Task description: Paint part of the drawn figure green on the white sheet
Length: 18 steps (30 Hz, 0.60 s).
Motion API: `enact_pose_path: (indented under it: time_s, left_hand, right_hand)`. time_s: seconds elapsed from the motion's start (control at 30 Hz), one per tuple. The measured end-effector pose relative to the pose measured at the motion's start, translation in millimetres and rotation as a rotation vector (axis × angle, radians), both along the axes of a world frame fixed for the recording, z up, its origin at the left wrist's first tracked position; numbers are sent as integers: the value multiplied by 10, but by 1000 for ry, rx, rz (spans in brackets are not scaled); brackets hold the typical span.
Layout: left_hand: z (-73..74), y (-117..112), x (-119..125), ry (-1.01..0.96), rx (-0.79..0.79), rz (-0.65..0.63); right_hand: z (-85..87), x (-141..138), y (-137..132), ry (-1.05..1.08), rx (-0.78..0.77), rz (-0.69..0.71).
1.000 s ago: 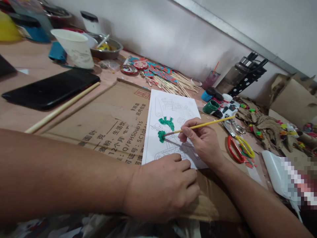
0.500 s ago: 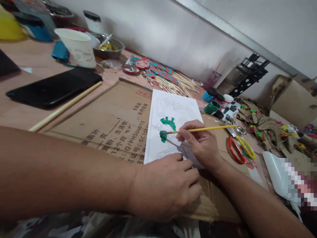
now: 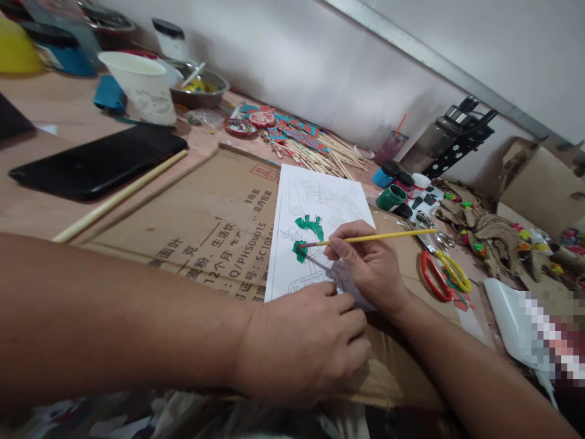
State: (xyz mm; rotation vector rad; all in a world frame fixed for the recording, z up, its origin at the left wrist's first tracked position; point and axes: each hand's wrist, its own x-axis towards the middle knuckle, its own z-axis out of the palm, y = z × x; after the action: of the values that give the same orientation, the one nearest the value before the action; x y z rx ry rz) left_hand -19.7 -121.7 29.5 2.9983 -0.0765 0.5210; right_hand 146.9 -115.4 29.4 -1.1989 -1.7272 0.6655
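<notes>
My right hand (image 3: 368,265) pinches a thin yellow paintbrush (image 3: 379,237), its tip resting on a green painted patch of a white sheet of paper (image 3: 277,268). The sheet carries fine line drawings and a second, curved green patch above the first. Across the sheet's lower edge lies my left hand (image 3: 306,347), back upward and fingers curled in; whatever is under the fingers, if anything, is hidden. Beneath both is a flattened cardboard piece (image 3: 183,213) with printed characters. An uncapped jar of green paint (image 3: 391,198) stands beyond my right hand.
Red-and-yellow-handled scissors (image 3: 441,275) lie to the right, near paint jars (image 3: 386,174). Wooden sticks (image 3: 315,155) are heaped at the back. On the left are a black phone (image 3: 100,161), a wooden rod (image 3: 123,195), a paper cup (image 3: 141,88) and a metal bowl (image 3: 205,91).
The whole view has shifted very slightly. The brush tip stays on the lower green patch, and both hands keep nearly the same places.
</notes>
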Motion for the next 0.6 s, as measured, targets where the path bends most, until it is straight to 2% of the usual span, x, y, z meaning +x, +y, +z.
enact_pose_path:
  time_s: [0.17, 0.37, 0.6]
  left_hand:
    - [7, 11, -4, 11, 15, -1]
    - [13, 7, -5, 28, 16, 5]
    - [5, 5, -6, 41, 0, -5]
  right_hand:
    - [33, 48, -10, -118, 31, 0]
    - [17, 16, -22, -4, 75, 40]
    - [23, 77, -26, -87, 39, 70]
